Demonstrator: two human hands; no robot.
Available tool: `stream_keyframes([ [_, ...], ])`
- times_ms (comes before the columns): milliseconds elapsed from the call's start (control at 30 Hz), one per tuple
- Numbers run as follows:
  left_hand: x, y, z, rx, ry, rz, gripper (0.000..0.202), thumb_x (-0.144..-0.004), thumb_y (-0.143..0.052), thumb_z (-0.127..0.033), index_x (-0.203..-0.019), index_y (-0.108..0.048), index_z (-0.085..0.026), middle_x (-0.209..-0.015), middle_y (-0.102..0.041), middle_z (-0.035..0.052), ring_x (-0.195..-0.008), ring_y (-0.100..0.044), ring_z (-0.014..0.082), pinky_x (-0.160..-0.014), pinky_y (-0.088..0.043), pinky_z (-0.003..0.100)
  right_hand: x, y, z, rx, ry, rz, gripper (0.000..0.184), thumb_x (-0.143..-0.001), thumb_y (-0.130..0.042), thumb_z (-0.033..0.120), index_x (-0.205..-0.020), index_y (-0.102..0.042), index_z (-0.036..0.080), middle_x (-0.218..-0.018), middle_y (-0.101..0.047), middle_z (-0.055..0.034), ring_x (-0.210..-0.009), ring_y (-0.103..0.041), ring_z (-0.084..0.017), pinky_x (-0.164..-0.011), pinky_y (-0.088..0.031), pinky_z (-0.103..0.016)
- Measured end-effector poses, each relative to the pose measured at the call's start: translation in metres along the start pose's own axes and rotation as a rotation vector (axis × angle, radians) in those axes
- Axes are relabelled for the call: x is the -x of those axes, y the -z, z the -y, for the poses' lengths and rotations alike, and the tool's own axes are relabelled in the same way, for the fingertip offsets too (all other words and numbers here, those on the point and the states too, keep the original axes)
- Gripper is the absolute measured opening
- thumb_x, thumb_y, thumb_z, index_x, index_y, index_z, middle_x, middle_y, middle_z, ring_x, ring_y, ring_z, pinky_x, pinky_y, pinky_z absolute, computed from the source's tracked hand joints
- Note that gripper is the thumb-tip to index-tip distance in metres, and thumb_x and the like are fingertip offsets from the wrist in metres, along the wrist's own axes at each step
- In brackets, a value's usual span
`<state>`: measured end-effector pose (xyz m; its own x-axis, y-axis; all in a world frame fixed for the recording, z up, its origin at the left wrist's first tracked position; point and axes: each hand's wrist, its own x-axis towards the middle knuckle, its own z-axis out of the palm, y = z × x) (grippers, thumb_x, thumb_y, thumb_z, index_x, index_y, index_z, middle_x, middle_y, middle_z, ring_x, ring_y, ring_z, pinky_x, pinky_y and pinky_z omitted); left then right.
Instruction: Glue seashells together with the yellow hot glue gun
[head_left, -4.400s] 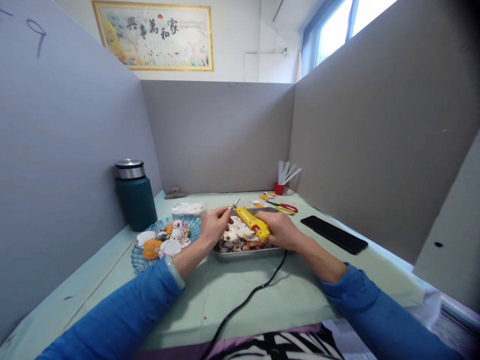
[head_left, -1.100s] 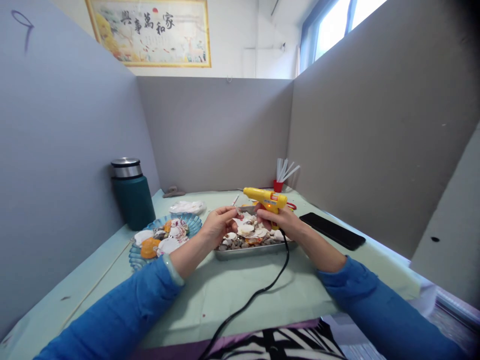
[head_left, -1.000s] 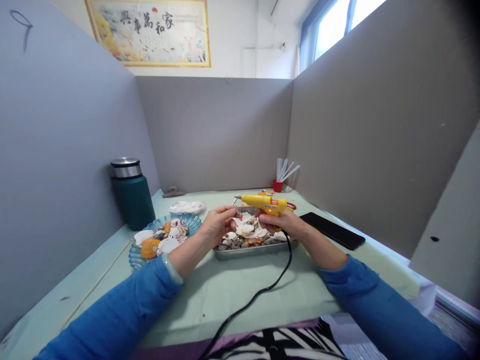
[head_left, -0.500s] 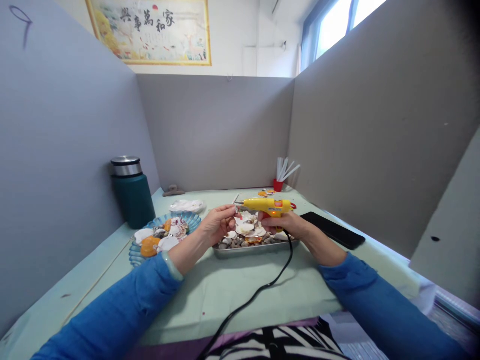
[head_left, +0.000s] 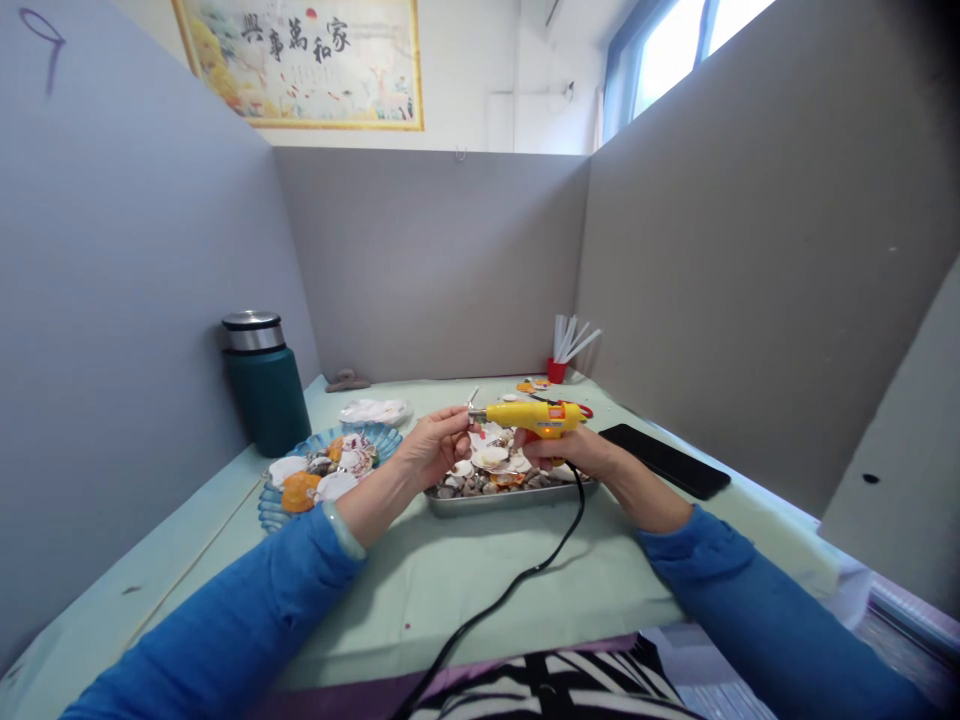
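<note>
My right hand [head_left: 564, 450] is wrapped round the handle of a yellow hot glue gun [head_left: 517, 414], whose nozzle points left. A small orange light glows on its body. At the nozzle tip, my left hand [head_left: 437, 445] pinches a small pale piece, too small and covered to name, with a thin white stick end rising above the fingers. Beneath both hands lies a metal tray [head_left: 510, 498] full of shells and small stones. A white shell [head_left: 491, 457] shows between the hands. The gun's black cord [head_left: 517, 580] runs down toward my lap.
Left of the tray sits a blue scalloped plate [head_left: 271, 512] of shells, with a green bottle [head_left: 266, 390] behind it. A red cup [head_left: 556, 372] of glue sticks stands at the back. A black phone [head_left: 664, 460] lies to the right. Grey partitions [head_left: 435, 260] enclose the table.
The glue gun's nozzle has tipped slightly downward, and its tip is now at the fingertips of my left hand. Both hands otherwise stay almost in place.
</note>
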<state>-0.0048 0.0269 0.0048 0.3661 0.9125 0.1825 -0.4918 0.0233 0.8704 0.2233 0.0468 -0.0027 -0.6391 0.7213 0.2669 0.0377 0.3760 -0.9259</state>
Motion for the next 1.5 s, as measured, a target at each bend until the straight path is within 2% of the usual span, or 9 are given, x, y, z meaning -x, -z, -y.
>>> stream_keyframes([
  [267, 0.0009, -0.0021, -0.0015, 0.002, -0.003, -0.018, 0.022, -0.064, -0.074, -0.019, -0.081, -0.061, -0.012, -0.068, -0.062, -0.0004, -0.041, -0.047, 0.0031, -0.043, -0.039, 0.018, 0.0008, -0.0006, -0.0001, -0.022, -0.016, -0.008, 0.017, -0.07, -0.065, 0.022, -0.084, -0.059, 0.014, -0.059, -0.052, 0.0034, -0.048, -0.046, -0.007, -0.045, -0.037, -0.019],
  [600, 0.004, -0.0035, -0.0008, -0.035, 0.034, 0.062, 0.019, -0.066, -0.073, -0.022, -0.075, -0.06, -0.012, -0.064, -0.058, -0.0004, -0.04, -0.045, 0.0029, -0.043, -0.037, 0.019, 0.0, 0.0007, 0.0008, -0.035, 0.015, -0.017, 0.016, -0.07, -0.064, 0.022, -0.083, -0.06, 0.013, -0.055, -0.052, 0.0032, -0.047, -0.045, -0.007, -0.044, -0.035, -0.019],
  [867, 0.0033, -0.0045, -0.0024, -0.017, 0.025, 0.026, 0.021, -0.064, -0.073, -0.02, -0.077, -0.059, -0.012, -0.063, -0.06, -0.0003, -0.038, -0.043, 0.0026, -0.043, -0.037, 0.02, 0.001, -0.0009, 0.0028, -0.055, -0.004, -0.01, 0.017, -0.069, -0.064, 0.021, -0.083, -0.059, 0.013, -0.054, -0.05, 0.0039, -0.047, -0.044, -0.007, -0.043, -0.034, -0.019],
  [1067, 0.0019, -0.0018, -0.0024, 0.006, 0.011, 0.052, 0.021, -0.064, -0.073, -0.021, -0.076, -0.058, -0.012, -0.064, -0.06, -0.0002, -0.04, -0.044, 0.003, -0.043, -0.036, 0.019, 0.0023, -0.0013, 0.0035, -0.056, -0.014, 0.008, 0.016, -0.069, -0.063, 0.019, -0.083, -0.059, 0.013, -0.055, -0.049, 0.0042, -0.047, -0.044, -0.007, -0.043, -0.033, -0.019],
  [1200, 0.003, -0.004, -0.0055, -0.004, 0.026, 0.009, 0.025, -0.062, -0.075, -0.021, -0.077, -0.057, -0.013, -0.062, -0.06, -0.0011, -0.039, -0.045, 0.0034, -0.043, -0.037, 0.019, 0.0019, -0.0027, 0.0039, -0.022, -0.007, -0.017, 0.015, -0.068, -0.062, 0.018, -0.082, -0.059, 0.013, -0.057, -0.05, 0.004, -0.047, -0.044, -0.006, -0.044, -0.035, -0.019],
  [1500, -0.0008, 0.0001, -0.0059, -0.242, -0.149, -0.083, 0.028, -0.062, -0.075, -0.03, -0.077, -0.058, -0.013, -0.066, -0.063, 0.0005, -0.04, -0.049, 0.0047, -0.041, -0.037, 0.018, -0.0023, -0.0051, 0.004, 0.075, 0.028, -0.079, 0.012, -0.07, -0.061, 0.022, -0.08, -0.059, 0.015, -0.054, -0.051, 0.0038, -0.045, -0.042, -0.006, -0.042, -0.036, -0.019],
])
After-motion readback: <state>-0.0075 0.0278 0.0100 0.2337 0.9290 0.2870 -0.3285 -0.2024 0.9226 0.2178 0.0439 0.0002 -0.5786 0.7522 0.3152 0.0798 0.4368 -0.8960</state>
